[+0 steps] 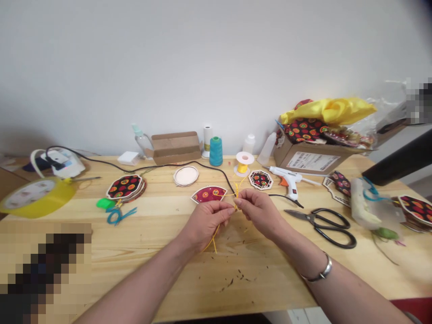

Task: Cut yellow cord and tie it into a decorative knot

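Both hands meet over the middle of the table, pinching a thin yellow cord (237, 189). My left hand (212, 219) has thumb and forefinger pressed together on it, and loose cord ends hang below the palm. Close against it, my right hand (258, 210) grips the cord higher up, where it looks knotted or braided. One strand runs left over a fan-shaped dark red patterned piece (205, 194) lying just behind the left hand. Beyond the hands stands a spool of yellow cord (243, 168), with an octagonal patterned piece (260, 180) beside it.
Black-handled scissors (332, 225) and a white glue gun (286, 180) lie to the right. A teal thread cone (216, 152) stands behind. Stacked patterned pieces (124, 186) and yellow tape (37, 195) are left. A full cardboard box (310, 157) sits back right.
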The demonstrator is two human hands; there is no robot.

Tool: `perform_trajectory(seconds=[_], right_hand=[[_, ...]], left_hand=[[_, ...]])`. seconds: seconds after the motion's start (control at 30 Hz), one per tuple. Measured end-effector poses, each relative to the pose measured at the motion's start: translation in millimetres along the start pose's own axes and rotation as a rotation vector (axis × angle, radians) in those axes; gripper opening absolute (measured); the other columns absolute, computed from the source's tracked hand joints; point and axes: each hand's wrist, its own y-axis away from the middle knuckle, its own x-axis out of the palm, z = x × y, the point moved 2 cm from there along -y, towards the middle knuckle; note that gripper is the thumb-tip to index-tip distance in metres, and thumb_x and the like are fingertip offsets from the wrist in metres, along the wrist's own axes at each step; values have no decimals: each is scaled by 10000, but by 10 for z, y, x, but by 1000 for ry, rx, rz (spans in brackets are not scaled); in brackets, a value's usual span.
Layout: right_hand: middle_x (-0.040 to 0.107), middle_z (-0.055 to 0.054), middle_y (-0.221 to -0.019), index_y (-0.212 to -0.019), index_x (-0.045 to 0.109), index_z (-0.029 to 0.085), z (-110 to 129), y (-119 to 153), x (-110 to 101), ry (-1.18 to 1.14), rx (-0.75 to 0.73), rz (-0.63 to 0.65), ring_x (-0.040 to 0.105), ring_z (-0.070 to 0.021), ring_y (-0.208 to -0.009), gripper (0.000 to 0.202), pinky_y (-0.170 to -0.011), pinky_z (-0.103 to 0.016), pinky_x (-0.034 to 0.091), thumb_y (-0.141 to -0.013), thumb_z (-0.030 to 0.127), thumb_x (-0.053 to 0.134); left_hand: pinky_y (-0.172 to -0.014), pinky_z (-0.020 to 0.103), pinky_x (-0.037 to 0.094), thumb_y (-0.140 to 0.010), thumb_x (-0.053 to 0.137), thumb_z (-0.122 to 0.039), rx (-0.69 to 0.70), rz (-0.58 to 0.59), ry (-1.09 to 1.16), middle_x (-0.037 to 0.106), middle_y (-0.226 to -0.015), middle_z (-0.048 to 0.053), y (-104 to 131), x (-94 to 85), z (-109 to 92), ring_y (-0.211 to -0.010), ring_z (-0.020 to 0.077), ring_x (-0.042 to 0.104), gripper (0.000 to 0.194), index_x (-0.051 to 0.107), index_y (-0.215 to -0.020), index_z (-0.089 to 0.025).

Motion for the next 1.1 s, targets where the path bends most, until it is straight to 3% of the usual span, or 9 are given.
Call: perform_trajectory(seconds=[0.37, 0.53, 0.67, 0.87, 1.1], right_hand=[[423, 61, -482, -616, 493, 180, -73, -4, 14, -4, 1, 1, 345, -79, -452, 208, -464, -220, 278, -773, 311, 530], [425, 48, -525, -655, 524, 155, -56, 4, 12, -82, 72, 98, 359, -72, -466, 269, -444, -211, 279, -775, 396, 532], [442, 51, -514, -661, 518, 153, -60, 4, 9, -108, 110, 131, 376, -69, -455, 213, -436, -207, 286, -728, 345, 581], [434, 58, -460, -613, 500, 165, -109, -12, 29, -102, 90, 117, 370, -70, -431, 197, -417, -204, 269, -707, 316, 584], [411, 55, -484, -600, 479, 169, -147, -18, 44, -11, 23, 151, 352, -74, -454, 230, -435, -208, 263, -767, 321, 521]], left_hand=[[-402, 192, 177, -694, 653, -339, 13, -1, -74, 462, -473, -52, 39, 14, -28, -397, 36, 306, 201, 672, -685, -139], [-391, 190, 172, -681, 653, -335, -4, -18, -57, 460, -468, -50, 31, 8, -34, -389, 35, 301, 208, 671, -678, -129], [-386, 186, 172, -673, 652, -330, -12, -26, -34, 450, -471, -54, 18, 1, -32, -389, 35, 301, 196, 674, -685, -136], [-381, 188, 167, -665, 649, -334, -3, -9, -33, 447, -475, -57, 19, -2, -7, -381, 36, 291, 192, 648, -640, -143], [-384, 191, 165, -678, 645, -321, -4, 13, -21, 465, -482, -46, 35, 4, -26, -387, 37, 290, 189, 637, -625, -139]])
